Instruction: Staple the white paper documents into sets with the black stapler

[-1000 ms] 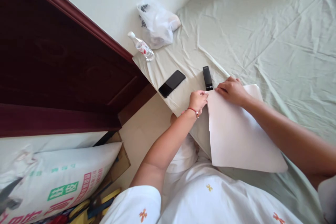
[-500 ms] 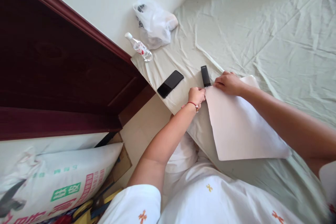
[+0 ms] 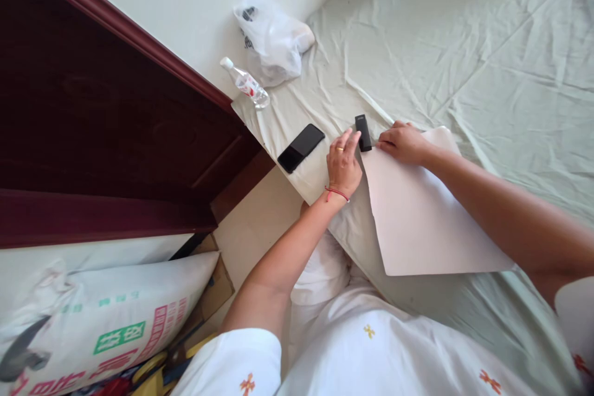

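Note:
A black stapler (image 3: 364, 133) lies at the far left corner of several pale sheets of paper (image 3: 427, 216) on the bed. My left hand (image 3: 344, 162) is just left of the stapler, fingers stretched out and apart. A fingertip comes close to the stapler's side; whether it touches, I cannot tell. With fingers bent over the far edge of the paper, my right hand (image 3: 403, 143) grips it right of the stapler. Some of its fingertips are hidden.
A black phone (image 3: 301, 148) lies left of my left hand. Farther back, a clear bottle (image 3: 245, 83) stands beside a white plastic bag (image 3: 273, 43) near the wall. A wrinkled pale sheet (image 3: 501, 74) covers the bed. Below left is a large printed sack (image 3: 111, 315).
My left hand has let go of the paper's corner, and its fingers have opened and moved up beside the stapler. My right hand stays at the paper's far edge.

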Demonstrator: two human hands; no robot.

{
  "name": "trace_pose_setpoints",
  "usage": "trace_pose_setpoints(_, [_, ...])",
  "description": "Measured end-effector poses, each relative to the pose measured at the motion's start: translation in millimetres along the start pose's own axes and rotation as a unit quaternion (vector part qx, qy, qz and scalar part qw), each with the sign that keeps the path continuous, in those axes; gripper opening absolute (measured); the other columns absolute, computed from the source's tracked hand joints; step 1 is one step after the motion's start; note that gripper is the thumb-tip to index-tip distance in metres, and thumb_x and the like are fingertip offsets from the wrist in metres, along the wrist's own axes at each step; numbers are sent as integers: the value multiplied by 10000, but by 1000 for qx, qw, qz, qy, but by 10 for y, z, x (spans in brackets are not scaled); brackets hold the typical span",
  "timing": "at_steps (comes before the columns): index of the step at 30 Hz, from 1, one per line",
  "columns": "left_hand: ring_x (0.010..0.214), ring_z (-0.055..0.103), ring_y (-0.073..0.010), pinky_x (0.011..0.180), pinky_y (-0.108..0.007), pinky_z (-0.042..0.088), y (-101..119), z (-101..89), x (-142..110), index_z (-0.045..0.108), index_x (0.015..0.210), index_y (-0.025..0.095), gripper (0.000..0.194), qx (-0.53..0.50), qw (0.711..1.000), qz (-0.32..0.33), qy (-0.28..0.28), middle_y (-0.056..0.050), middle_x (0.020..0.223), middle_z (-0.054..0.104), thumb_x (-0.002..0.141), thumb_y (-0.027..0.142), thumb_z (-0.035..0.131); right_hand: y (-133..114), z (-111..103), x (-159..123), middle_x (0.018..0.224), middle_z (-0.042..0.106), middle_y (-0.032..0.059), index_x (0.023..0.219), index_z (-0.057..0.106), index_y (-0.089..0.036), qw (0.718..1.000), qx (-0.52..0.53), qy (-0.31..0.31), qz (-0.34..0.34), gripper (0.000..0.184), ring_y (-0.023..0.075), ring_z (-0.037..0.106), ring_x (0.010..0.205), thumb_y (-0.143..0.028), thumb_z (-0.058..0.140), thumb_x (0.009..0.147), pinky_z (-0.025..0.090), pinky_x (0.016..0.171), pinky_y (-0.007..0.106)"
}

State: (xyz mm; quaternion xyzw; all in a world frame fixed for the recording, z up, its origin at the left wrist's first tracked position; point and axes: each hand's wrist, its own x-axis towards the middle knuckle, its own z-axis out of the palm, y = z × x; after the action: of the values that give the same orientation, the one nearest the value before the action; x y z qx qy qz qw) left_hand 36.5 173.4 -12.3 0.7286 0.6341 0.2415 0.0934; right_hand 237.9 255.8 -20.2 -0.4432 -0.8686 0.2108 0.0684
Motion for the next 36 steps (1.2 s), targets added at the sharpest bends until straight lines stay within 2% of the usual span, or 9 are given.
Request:
trace_pose_setpoints(5, [1655,337,-215,1378,-534,167,-96,36,-47,558,1585,243,812,36,996,57,-59,-57,1680,522,868,-70,342,-35,-22,-22,1035,792,133,944,722,-219,1000,-4,1,4,390,360,591,1180,-418,399,1033,350,932,467])
trace_pose_setpoints(13, [1579,475,-228,1379,-569,-45,-208,-2,-23,632,1523,308,760,-13,992,92,-81,-52,1629,567,885,-26,389,24,36,-2,979,795,128,918,754,-232,999,-3,28,-18,406,346,596,1107,-429,414,1019,358,904,463])
trace_pose_setpoints(20, [1609,427,-265,1377,-605,72,-64,-138,1,621,1526,281,714,-10,995,50,-83,-66,1641,565,887,9,453,-87,39,-121,932,796,133,860,739,-223,1000,-21,18,5,378,367,590,1124,-375,432,1020,361,933,492])
trace_pose_setpoints(23, [1621,391,-301,1361,-531,226,80,-175,-253,566,1552,174,586,-85,996,4,-9,-162,1633,562,967,196,556,-206,34,-390,908,791,133,833,709,-214,1000,-15,10,9,377,371,599,1108,-360,423,1031,365,933,495])
trace_pose_setpoints(25, [1587,423,-330,1337,-509,284,216,-172,-546,527,1548,113,622,-164,984,-44,56,-234,1609,551,988,365,623,-313,12,-606,917,792,134,849,708,-211,999,13,37,7,387,370,605,1098,-371,414,1043,366,931,498])
trace_pose_setpoints(27, [1501,506,-359,1204,-483,460,365,-159,-871,495,1539,90,777,-262,953,-135,66,-286,1578,537,929,508,730,-447,-44,-795,927,790,136,872,719,-213,995,43,85,-6,400,366,608,1091,-395,414,1055,364,932,503])
trace_pose_setpoints(29, [1329,639,-324,1005,-394,574,501,-160,-1158,527,1487,135,807,-384,893,-231,35,-258,1509,595,859,553,814,-601,-133,-923,929,785,130,886,726,-221,989,75,124,-28,407,357,612,1081,-422,420,1064,367,931,503])
trace_pose_setpoints(33, [1023,741,-255,907,-352,588,668,-247,-1508,721,1185,156,655,-578,749,-319,-55,-142,1161,787,778,647,871,-930,-334,-990,858,745,116,867,723,-239,975,115,177,-72,430,343,617,1067,-445,407,1073,383,943,507])
trace_pose_setpoints(36, [925,758,-265,889,-387,602,703,-329,-1642,803,1069,135,689,-614,700,-353,-91,-137,1035,818,690,702,909,-1143,-401,-966,823,719,113,863,733,-244,968,122,196,-95,447,346,617,1070,-447,398,1079,403,963,516])
